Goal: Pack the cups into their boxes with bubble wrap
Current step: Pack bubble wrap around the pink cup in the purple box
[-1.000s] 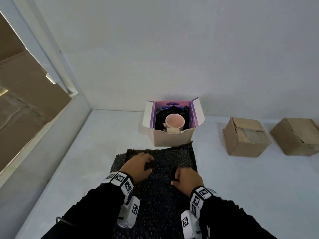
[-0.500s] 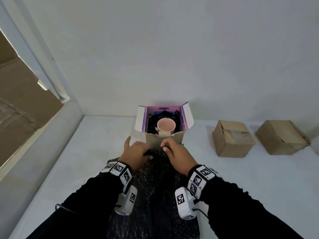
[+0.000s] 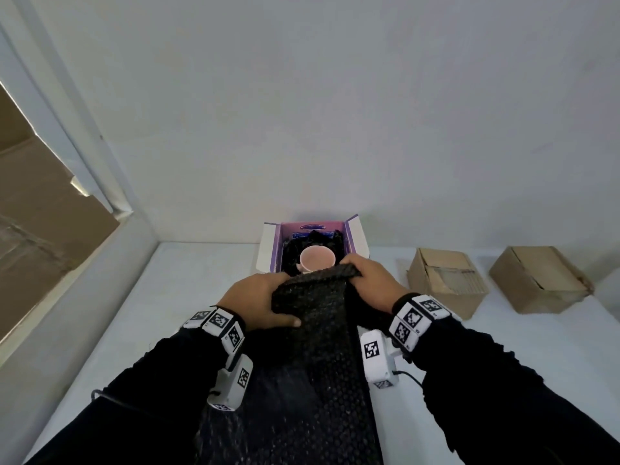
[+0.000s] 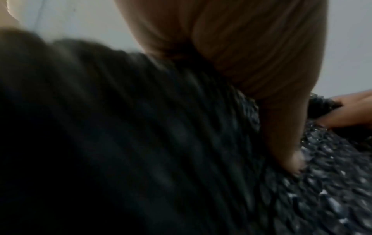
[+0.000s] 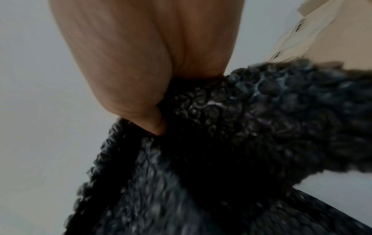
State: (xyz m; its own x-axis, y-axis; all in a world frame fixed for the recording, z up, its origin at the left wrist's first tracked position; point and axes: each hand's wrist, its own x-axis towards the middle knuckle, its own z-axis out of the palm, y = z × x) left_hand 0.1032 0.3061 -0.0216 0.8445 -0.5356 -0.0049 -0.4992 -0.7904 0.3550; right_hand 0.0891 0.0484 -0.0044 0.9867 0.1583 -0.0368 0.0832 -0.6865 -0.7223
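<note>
A pink cup (image 3: pixel 317 259) sits upright in an open box (image 3: pixel 356 239) with purple inner flaps, on dark wrap, at the back of the white table. A long sheet of black bubble wrap (image 3: pixel 318 333) runs from the table's near edge up to the box front. My left hand (image 3: pixel 256 302) grips its far left corner, thumb on top (image 4: pixel 289 143). My right hand (image 3: pixel 370 283) grips its far right corner (image 5: pixel 201 101). The lifted far end hangs just in front of the cup. Both wrist views are blurred.
Two closed brown cardboard boxes stand to the right, one near (image 3: pixel 446 285) and one farther right (image 3: pixel 540 283). A white wall rises close behind the open box. A raised ledge (image 3: pixel 77 297) runs along the table's left side.
Both hands went from resting on the flat sheet to its far edge, took hold of it, and lifted it toward the box. My view has shifted closer.
</note>
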